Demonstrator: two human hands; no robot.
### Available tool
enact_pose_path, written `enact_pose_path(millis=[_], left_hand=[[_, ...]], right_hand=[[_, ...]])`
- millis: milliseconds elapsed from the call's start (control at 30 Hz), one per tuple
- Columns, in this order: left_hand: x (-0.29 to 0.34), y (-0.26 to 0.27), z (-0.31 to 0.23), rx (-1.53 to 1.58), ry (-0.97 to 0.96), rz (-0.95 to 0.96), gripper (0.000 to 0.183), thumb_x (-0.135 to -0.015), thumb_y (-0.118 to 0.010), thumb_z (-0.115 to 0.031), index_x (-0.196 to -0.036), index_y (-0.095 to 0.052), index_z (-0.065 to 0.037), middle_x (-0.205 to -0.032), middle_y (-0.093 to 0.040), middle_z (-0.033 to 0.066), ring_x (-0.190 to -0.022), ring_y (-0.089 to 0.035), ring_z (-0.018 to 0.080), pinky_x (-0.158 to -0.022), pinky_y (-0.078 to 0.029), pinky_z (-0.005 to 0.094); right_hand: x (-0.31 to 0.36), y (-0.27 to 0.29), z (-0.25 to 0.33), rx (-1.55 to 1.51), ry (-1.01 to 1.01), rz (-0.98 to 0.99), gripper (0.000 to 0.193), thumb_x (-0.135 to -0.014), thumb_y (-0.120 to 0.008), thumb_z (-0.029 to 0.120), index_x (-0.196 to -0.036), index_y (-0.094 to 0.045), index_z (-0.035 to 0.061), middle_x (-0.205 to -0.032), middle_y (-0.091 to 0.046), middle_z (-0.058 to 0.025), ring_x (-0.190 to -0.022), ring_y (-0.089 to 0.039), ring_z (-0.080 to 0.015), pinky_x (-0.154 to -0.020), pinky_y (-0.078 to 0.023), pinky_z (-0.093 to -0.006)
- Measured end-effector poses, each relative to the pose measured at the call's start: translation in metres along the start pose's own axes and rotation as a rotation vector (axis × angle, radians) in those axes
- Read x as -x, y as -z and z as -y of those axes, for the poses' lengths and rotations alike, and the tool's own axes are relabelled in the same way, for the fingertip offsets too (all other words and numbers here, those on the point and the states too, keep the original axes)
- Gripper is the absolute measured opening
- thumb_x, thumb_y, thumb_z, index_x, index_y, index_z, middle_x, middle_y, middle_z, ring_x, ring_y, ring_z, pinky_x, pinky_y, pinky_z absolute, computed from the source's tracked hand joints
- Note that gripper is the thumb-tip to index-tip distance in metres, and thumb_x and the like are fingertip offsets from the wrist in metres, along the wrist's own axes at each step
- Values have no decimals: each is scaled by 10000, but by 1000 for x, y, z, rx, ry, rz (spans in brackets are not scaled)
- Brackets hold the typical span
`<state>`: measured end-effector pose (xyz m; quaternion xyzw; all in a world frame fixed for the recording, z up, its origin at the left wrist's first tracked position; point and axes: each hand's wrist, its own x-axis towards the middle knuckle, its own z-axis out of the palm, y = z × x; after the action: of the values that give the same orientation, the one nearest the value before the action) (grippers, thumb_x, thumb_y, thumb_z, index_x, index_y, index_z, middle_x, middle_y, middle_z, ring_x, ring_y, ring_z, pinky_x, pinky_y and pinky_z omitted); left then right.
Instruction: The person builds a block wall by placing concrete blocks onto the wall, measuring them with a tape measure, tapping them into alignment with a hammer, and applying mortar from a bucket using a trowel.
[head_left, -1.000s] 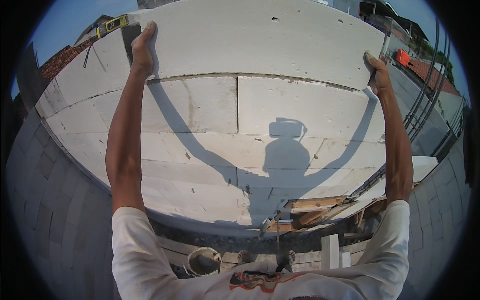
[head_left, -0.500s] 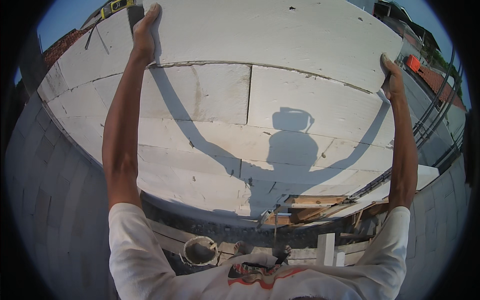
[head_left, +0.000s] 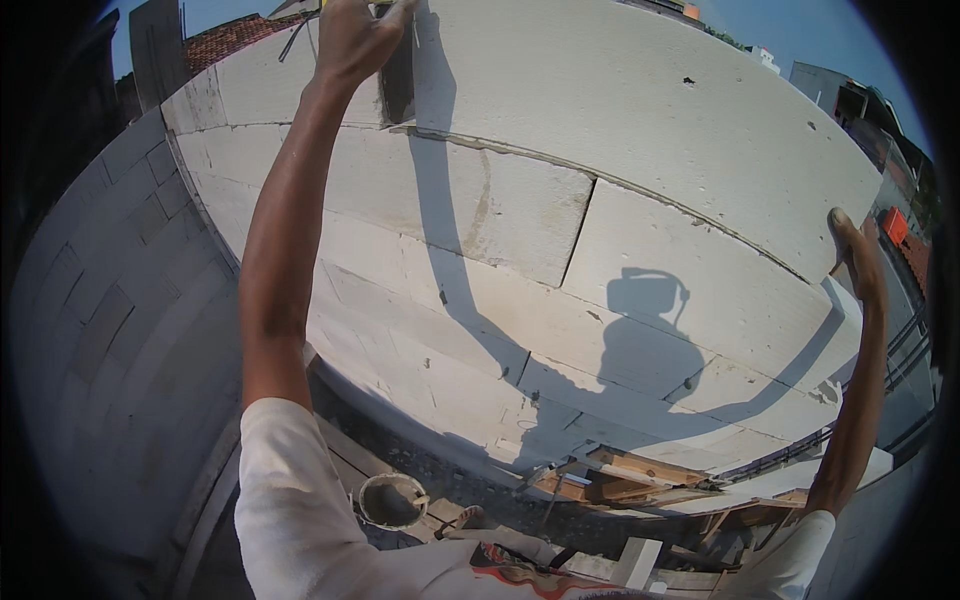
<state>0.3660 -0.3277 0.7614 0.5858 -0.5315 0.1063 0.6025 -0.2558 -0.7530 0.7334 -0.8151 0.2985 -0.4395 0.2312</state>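
A long white aerated concrete block (head_left: pixel 640 110) lies on the top course of the wall (head_left: pixel 480 200). My right hand (head_left: pixel 858 262) grips its right end, the thumb on the front face and the fingers round the end. My left hand (head_left: pixel 358 42) is at the block's upper left end, in front of the dark gap (head_left: pixel 397 85) beside the neighbouring block (head_left: pixel 265 70). One digit reaches toward the block's corner; the other fingers are hidden or cut off by the upper edge of the view. A sliver of a yellow tape measure shows behind that hand.
Below stands a bucket (head_left: pixel 392 500) of grey mortar with a tool handle in it, on wooden planks (head_left: pixel 345 450). A grey block wall (head_left: pixel 110 290) closes the left side. Wooden formwork (head_left: pixel 640 475) and steel bars lie low at the right. An upright white block piece (head_left: pixel 636 562) stands near my feet.
The view has turned, so the wall sits farther right and lower. My left hand has shifted leftward off the block's front face to the gap. My right hand stays on the block's right end.
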Motion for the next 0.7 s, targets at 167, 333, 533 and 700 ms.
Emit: enact_pose_path(millis=[167,333,533,700], left_hand=[[-39,71,8,-416,1,237,645,-1029,-556,-501,-1536,-477,-110,-1645,-243,150,-1497,-212,379,-1226,-211,522],[-48,98,22,-587,-1,344,627,-1036,-552,-502,-1549,-476,-148,-1710,-153,163,-1559,-114,425,-1260,-152,573],[-28,72,12,-937,36,72,683,-1027,-556,-522,-1561,-446,-110,-1701,-197,183,-1551,-208,427,-1262,-215,552],[-29,86,-1,-977,33,30,805,-978,-609,-558,-1608,-364,-119,-1710,-144,208,-1580,-105,415,-1280,-144,556]], right_hand=[[-2,-1,7,-24,-33,80,827,-899,-705,548,-1418,-455,-45,-1346,-535,-209,-1181,-581,-270,-973,-483,-359],[-6,-28,20,-134,25,87,797,-935,-694,465,-1455,-394,-58,-1336,-536,-216,-1199,-588,-277,-984,-503,-384],[-8,-47,30,-127,22,67,830,-935,-685,472,-1478,-359,-65,-1354,-521,-215,-1220,-575,-288,-983,-508,-397],[-11,-48,19,-61,30,11,872,-921,-669,545,-1470,-374,-65,-1344,-521,-212,-1237,-553,-287,-950,-521,-374]])
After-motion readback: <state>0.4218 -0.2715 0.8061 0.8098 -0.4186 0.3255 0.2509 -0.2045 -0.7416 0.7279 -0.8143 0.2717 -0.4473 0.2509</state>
